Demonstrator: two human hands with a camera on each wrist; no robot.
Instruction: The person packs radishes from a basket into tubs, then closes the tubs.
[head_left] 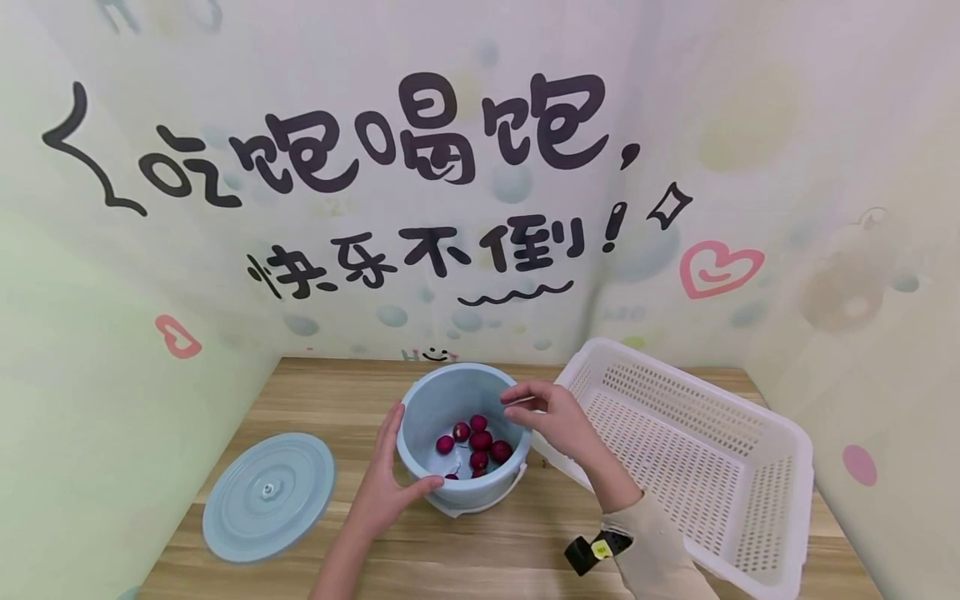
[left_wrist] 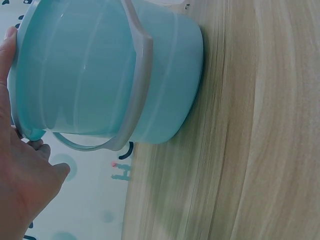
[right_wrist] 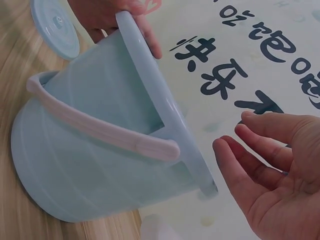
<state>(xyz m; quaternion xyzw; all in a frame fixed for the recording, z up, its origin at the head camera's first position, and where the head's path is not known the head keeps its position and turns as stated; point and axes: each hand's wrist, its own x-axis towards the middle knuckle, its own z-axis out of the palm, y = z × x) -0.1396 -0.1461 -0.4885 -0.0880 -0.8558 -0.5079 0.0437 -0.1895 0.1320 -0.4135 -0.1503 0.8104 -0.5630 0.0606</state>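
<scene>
A light blue bucket [head_left: 472, 496] stands upright on the table, holding several small, round, purplish-red radishes [head_left: 481, 440] at its bottom. My left hand [head_left: 382, 492] holds the bucket's rim from the left, thumb along the near edge and fingers on the far left side. Above the right part of the rim, my right hand [head_left: 551, 412] has loosely bent fingers. In the right wrist view there is a gap between its thumb and fingertips, with nothing held. The bucket's pale handle [right_wrist: 100, 125] hangs down against the outer wall.
To the left lies a round, light blue lid [head_left: 268, 490] on the wooden table [head_left: 360, 383]. A white perforated basket [head_left: 798, 483] sits at the right, close to the bucket and under my right forearm. A printed wall [head_left: 480, 50] stands behind the table.
</scene>
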